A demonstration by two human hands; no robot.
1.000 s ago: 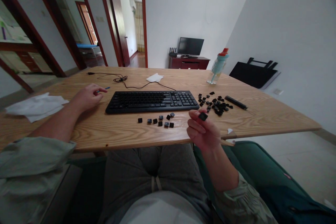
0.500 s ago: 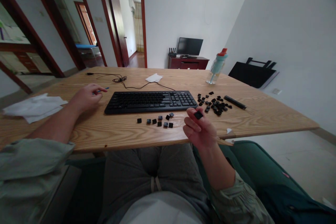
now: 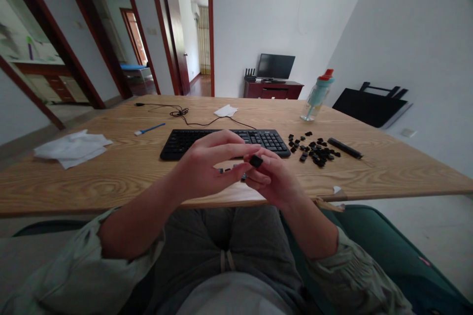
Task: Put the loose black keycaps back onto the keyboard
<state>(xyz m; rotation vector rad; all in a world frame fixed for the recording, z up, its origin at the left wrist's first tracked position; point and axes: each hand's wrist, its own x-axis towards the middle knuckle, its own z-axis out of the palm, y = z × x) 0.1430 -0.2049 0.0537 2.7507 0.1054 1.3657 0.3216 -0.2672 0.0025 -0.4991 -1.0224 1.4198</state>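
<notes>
In front of the keyboard (image 3: 277, 143), my right hand (image 3: 283, 177) pinches a small black keycap (image 3: 255, 161) in its fingertips. My left hand (image 3: 207, 165) comes in from the left, its thumb and index finger closing on the same keycap. Part of the keyboard and most of a small group of loose keycaps (image 3: 227, 170) are hidden behind the left hand. On the table to the left lies a blue brush (image 3: 151, 128) with pale bristles.
A pile of black keycaps (image 3: 320, 152) and a dark bar-shaped piece (image 3: 345, 148) lie right of the keyboard. White tissues (image 3: 72, 150) are at the left, another tissue (image 3: 226, 110) behind the cable (image 3: 207, 123). A water bottle (image 3: 316, 98) stands at the back right.
My left hand has let go of the blue brush and moved right to the keycap. My right hand, still pinching the keycap, has shifted slightly. The view has turned a little left.
</notes>
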